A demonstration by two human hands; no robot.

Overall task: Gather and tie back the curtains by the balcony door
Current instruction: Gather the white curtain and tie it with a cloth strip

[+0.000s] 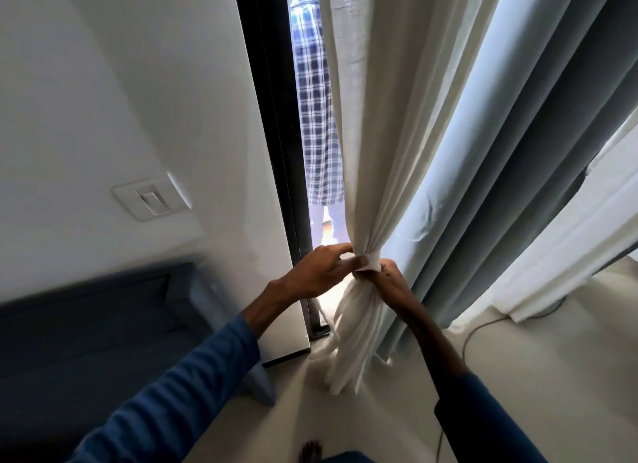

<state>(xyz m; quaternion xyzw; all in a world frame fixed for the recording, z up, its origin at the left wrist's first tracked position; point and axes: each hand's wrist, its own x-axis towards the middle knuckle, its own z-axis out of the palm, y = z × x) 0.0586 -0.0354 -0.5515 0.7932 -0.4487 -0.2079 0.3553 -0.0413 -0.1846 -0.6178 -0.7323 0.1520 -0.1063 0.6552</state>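
The cream curtain (373, 124) hangs beside the narrow opening of the balcony door and is drawn into a tight bunch low down, with its loose tail fanning out below towards the floor (518, 366). At the bunch there seems to be a wrap or knot of the same cloth, though the blur there makes it hard to be sure. The left hand (319, 274) reaches in from the door side and pinches the gathered cloth between thumb and fingers. The right hand (392, 283) is curled round the bunch from the other side, just under the pinch, so the two hands touch.

Just to the right hangs a grey-blue curtain (518, 152), ungathered, in long folds. To the left stands the dark door frame (272, 117), and through the gap a checked cloth (316, 110) hangs outside (in bright daylight). On the white wall (103, 83) is a light switch (152, 198), with a dark blue sofa (86, 324) beneath. A thin cable (483, 326) runs over the floor.
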